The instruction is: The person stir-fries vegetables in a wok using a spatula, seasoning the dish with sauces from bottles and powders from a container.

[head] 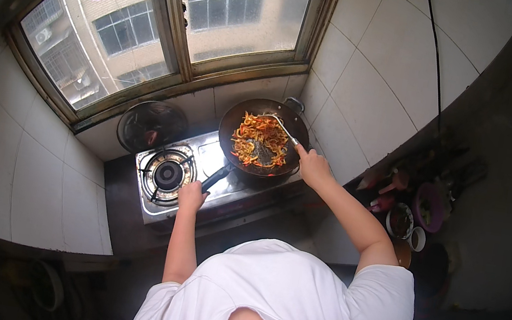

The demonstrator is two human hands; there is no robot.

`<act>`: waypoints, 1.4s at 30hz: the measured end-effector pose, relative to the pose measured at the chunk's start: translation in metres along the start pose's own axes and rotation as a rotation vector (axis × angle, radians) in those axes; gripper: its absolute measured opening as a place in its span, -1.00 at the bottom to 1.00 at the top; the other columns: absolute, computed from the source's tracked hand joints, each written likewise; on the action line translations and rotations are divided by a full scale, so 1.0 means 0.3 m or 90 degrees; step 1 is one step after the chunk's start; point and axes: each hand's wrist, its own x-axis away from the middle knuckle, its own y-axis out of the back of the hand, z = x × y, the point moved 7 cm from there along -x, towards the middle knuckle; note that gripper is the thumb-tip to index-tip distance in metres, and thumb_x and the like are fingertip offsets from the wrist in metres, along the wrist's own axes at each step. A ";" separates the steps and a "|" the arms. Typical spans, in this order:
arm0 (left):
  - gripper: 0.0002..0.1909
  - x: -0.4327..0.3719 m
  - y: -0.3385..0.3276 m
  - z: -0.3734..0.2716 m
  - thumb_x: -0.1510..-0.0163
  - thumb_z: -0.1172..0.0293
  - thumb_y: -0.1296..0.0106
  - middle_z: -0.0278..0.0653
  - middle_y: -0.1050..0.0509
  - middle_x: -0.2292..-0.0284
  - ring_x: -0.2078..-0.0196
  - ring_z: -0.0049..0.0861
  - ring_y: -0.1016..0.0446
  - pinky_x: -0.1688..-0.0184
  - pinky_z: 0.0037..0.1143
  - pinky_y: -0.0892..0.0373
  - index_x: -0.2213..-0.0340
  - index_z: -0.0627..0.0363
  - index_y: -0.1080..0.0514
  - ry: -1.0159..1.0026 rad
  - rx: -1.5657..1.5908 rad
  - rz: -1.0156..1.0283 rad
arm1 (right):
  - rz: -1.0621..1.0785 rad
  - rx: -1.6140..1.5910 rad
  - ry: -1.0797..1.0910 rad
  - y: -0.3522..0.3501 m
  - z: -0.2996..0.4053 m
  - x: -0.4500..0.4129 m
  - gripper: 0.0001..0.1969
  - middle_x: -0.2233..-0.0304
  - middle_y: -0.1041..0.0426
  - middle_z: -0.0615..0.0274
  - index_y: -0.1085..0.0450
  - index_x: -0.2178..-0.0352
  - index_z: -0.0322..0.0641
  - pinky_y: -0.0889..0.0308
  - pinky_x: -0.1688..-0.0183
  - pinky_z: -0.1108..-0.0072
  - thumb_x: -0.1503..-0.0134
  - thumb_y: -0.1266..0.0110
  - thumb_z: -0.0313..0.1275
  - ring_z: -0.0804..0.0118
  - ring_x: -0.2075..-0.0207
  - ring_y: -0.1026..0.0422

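A dark wok (236,109) sits over the right side of a steel two-burner gas stove (210,158). My left hand (192,195) grips the wok's black handle (217,179), close beside the bare left burner (168,175). In my right hand (313,168) is a metal spatula (285,130), held by its handle; its head reaches into the far side of the food. The food (259,140) is a mix of thin yellowish strips with red and orange pieces, spread over the wok's bottom. A dark patch of wok shows among the strips. The right burner is hidden under the wok.
Behind the left burner, a round glass-like lid (150,128) leans against the tiled wall below a window (229,10). On the right stand a purple basin (430,208), a bowl (400,220) and a small white cup (417,239). A black cable (437,58) hangs along the right wall.
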 end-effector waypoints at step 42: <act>-0.66 0.003 -0.014 0.004 0.32 0.17 -0.20 -0.06 -0.42 0.61 0.50 -0.16 -0.43 0.43 -0.32 -0.34 0.61 0.19 -0.37 -0.010 0.016 -0.017 | 0.125 0.030 0.156 0.181 -0.096 0.272 -0.64 0.51 -0.32 0.07 -0.25 0.15 0.03 -0.30 0.42 0.35 0.05 0.13 -0.44 0.08 0.47 -0.37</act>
